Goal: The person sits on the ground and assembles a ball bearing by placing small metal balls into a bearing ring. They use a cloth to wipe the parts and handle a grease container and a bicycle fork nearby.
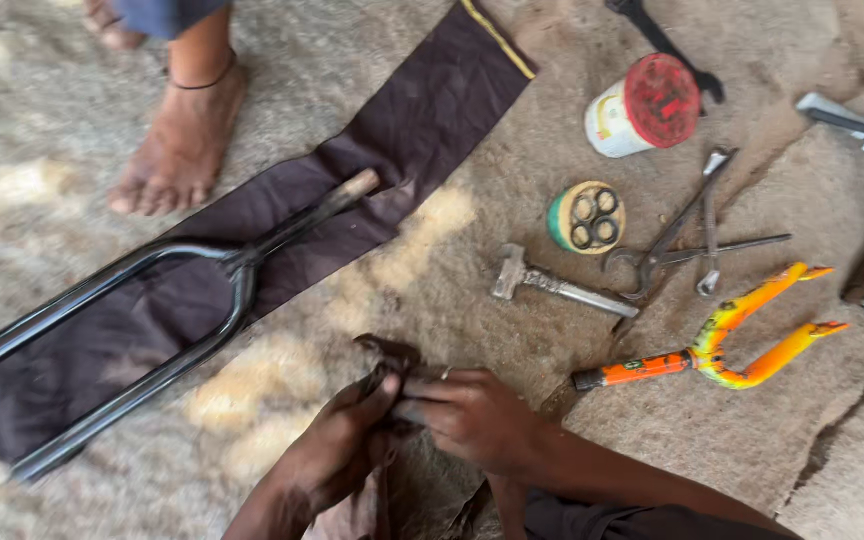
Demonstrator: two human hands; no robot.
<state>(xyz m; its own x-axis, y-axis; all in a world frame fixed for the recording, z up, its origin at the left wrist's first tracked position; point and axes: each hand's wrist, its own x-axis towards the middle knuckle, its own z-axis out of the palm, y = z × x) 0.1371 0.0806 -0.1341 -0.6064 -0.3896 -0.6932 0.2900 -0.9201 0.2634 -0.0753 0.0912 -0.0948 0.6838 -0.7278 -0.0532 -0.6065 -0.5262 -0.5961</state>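
Note:
My left hand [337, 450] and my right hand [472, 415] meet at the bottom centre, both closed on a dark greasy rag [392, 358] that bunches up between the fingers. Whether something small is wrapped inside the rag is hidden. A black bicycle fork [152, 320] lies to the left on a long dark brown cloth strip [432, 110]. To the right of my hands lies an orange and yellow fork [732, 350].
On the rough stone ground lie a small metal hammer [552, 285], a round tin with several bearing rings [587, 217], a white jar with a red lid [644, 105] and crossed wrenches [692, 235]. Another person's bare foot [182, 140] stands at the upper left.

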